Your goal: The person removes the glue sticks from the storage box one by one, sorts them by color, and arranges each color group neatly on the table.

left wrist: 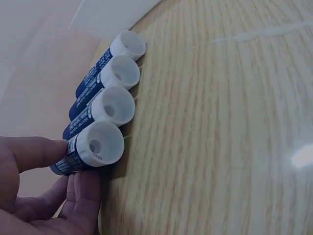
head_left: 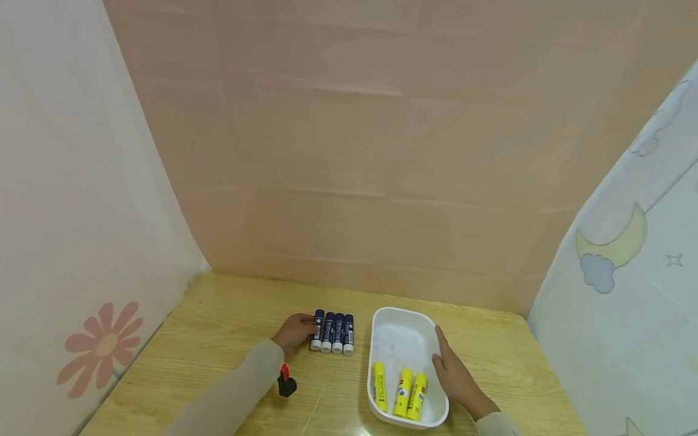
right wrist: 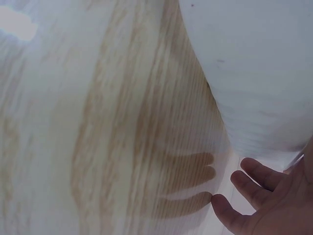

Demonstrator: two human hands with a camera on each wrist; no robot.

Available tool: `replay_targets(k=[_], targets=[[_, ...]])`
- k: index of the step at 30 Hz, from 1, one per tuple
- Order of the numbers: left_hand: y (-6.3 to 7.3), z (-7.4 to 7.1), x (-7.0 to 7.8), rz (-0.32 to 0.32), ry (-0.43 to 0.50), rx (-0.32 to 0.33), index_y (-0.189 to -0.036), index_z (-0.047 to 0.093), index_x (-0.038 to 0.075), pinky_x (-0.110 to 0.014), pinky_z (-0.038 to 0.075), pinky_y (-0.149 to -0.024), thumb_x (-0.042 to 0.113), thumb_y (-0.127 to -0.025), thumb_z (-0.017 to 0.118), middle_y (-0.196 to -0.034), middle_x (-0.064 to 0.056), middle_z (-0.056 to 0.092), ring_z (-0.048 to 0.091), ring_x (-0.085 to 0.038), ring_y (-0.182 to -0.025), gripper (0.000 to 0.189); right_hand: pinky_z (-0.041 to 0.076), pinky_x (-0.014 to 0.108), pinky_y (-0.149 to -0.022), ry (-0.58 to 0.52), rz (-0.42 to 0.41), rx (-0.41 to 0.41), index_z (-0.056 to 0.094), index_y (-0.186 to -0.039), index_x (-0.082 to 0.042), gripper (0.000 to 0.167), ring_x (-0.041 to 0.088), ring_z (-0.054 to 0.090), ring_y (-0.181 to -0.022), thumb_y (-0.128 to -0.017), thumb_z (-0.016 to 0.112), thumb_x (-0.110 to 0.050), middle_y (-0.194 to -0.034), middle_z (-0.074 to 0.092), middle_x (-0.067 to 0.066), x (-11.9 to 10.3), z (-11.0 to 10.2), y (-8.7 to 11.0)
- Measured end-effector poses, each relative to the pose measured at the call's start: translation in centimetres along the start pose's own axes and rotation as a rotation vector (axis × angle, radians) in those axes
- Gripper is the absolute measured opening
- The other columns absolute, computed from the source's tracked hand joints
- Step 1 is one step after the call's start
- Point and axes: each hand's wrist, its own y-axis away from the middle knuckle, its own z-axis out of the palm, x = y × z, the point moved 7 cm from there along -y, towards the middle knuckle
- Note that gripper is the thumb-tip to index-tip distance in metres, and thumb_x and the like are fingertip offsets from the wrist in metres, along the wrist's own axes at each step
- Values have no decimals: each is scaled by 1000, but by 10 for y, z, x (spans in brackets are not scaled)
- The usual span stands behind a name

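Observation:
In the head view, my left hand (head_left: 295,333) is at the left end of a side-by-side row of several dark blue glue sticks (head_left: 339,333) with white bases. Thumb and fingers pinch the leftmost glue stick (left wrist: 100,145), whose hollow base faces the left wrist camera. My right hand (head_left: 455,375) holds the right side of a white tray (head_left: 373,351), thumb over the rim and other fingers (right wrist: 261,176) outside the wall. Inside the tray's near end lie three yellow glue sticks (head_left: 402,393), one apart at the left and two side by side.
Both the blue row and the tray are on a light wood-grain table (head_left: 234,315). A pinkish-beige backdrop (head_left: 349,151) closes off the back, with pale patterned sheets (head_left: 627,327) at the sides. A small black and red object (head_left: 286,383) shows beside my left sleeve.

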Motion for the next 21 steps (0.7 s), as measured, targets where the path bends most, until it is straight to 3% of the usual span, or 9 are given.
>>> replay_targets(k=[7, 21], targets=[[1, 0, 5, 3, -53, 40, -129, 52, -11, -46, 51, -91, 9, -91, 65, -120, -23, 61, 60, -32, -106, 45, 23, 59, -109, -5, -13, 3, 2, -155, -2, 64, 46, 24, -139, -103, 39, -5, -156, 15, 27, -2, -2, -2], [-2, 1, 2, -11, -104, 70, -127, 56, -8, -46, 51, -91, 12, -90, 67, -118, -20, 62, 60, -29, -105, 43, 23, 58, -110, -21, 21, -23, -1, -155, -3, 66, 44, 23, -139, -103, 38, -8, -157, 14, 26, 5, 1, -5]])
